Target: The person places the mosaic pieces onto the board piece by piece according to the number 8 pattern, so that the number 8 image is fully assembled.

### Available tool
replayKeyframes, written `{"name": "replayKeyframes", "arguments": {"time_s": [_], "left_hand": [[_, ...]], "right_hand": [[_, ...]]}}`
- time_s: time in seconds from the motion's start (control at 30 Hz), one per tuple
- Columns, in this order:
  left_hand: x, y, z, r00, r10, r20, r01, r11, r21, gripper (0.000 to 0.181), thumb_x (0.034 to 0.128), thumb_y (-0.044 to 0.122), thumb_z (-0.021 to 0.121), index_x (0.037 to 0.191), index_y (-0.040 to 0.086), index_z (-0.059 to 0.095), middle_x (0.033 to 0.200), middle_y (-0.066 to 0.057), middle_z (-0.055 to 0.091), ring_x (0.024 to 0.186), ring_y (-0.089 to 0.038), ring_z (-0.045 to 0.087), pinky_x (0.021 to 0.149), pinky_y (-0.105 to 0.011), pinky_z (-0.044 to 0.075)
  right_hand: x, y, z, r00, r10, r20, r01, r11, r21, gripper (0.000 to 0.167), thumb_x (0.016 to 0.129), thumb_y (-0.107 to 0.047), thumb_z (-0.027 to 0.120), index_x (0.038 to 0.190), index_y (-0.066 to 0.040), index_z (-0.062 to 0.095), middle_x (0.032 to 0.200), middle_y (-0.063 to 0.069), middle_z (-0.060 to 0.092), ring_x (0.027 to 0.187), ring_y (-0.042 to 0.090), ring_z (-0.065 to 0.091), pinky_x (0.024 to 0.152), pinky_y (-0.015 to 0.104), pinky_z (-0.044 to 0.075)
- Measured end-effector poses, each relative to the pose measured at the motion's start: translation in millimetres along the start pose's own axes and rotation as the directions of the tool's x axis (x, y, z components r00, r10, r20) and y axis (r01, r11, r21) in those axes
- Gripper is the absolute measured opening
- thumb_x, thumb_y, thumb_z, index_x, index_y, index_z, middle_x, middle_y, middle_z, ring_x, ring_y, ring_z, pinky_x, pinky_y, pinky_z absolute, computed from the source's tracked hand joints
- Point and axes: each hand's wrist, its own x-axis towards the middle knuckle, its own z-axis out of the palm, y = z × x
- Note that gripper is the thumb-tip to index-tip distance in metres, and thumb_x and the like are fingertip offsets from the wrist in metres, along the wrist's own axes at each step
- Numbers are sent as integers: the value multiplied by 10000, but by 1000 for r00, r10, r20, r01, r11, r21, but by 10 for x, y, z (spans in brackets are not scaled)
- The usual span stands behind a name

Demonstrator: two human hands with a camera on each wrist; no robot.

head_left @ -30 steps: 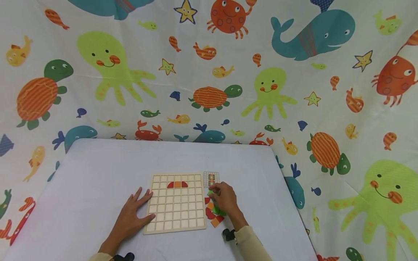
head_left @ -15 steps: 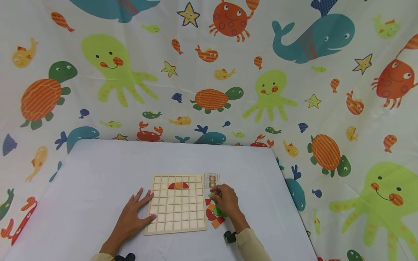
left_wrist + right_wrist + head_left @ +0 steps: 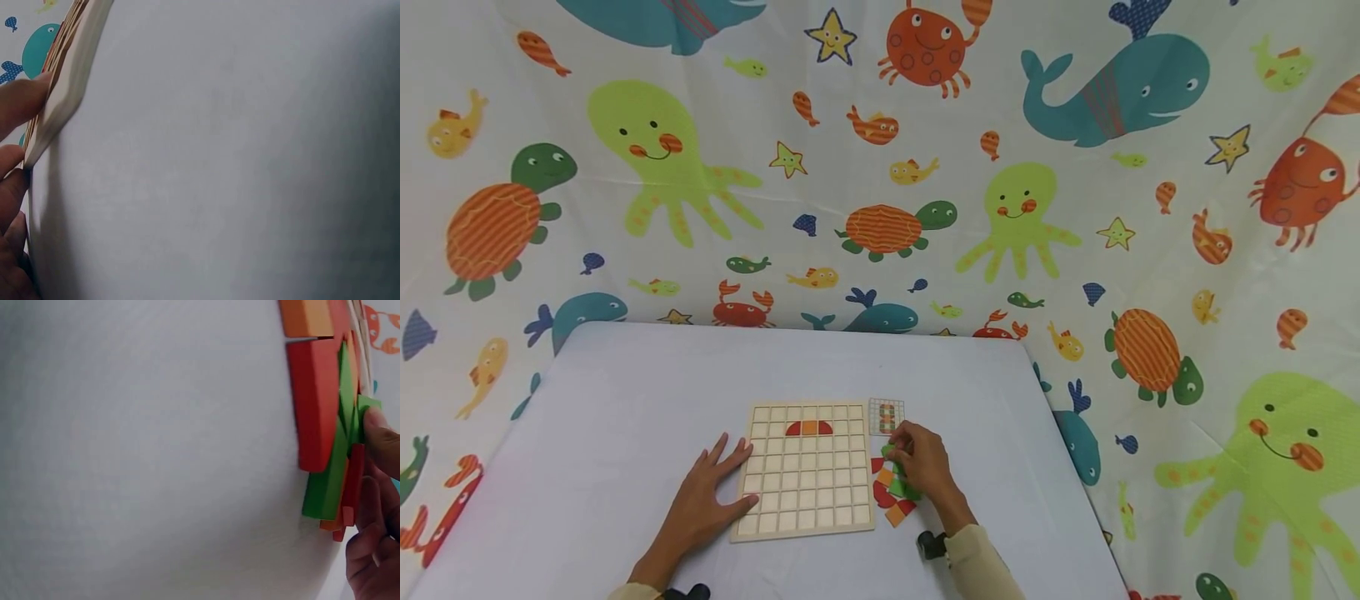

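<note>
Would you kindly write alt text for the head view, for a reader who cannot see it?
A person's left hand touches a gridded wooden board while the right hand pinches a green block at a cluster of colored blocks beside the board. A sea-animal cloth hangs behind the white table.

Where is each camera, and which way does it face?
Head: on the head, facing forward and down at the wooden grid board; left hand and right hand show.
Left wrist: on that wrist, facing white tabletop and board edge; left fingers show.
Right wrist: on that wrist, facing red, orange and green blocks; right fingers show.
Head and right wrist share the blocks.
</note>
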Motion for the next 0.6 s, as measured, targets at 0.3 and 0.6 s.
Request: {"name": "replayKeyframes", "arguments": {"time_s": [0.3,0.6], "left_hand": [[-4,0,1,1000,3,-3,-3,1000,-1,814,818,437,880,1511,114,602,1610,-222,504,1531,-544,379,1319,-613,236],[-4,-26,26,1000,22,-21,-22,999,26,824,805,439,890,1511,126,602,1618,-258,485,1510,-555,402,1326,-583,233]], "right_hand": [[52,-144,7,997,-31,-73,39,993,108,180,893,-157,858,970,-233,714,864,-72,665,748,97,549,647,188,499],[131,-447,167,990,-132,-45,139,969,203,140,902,-153,846,968,-201,733,878,-26,681,706,56,531,645,196,501]]}}
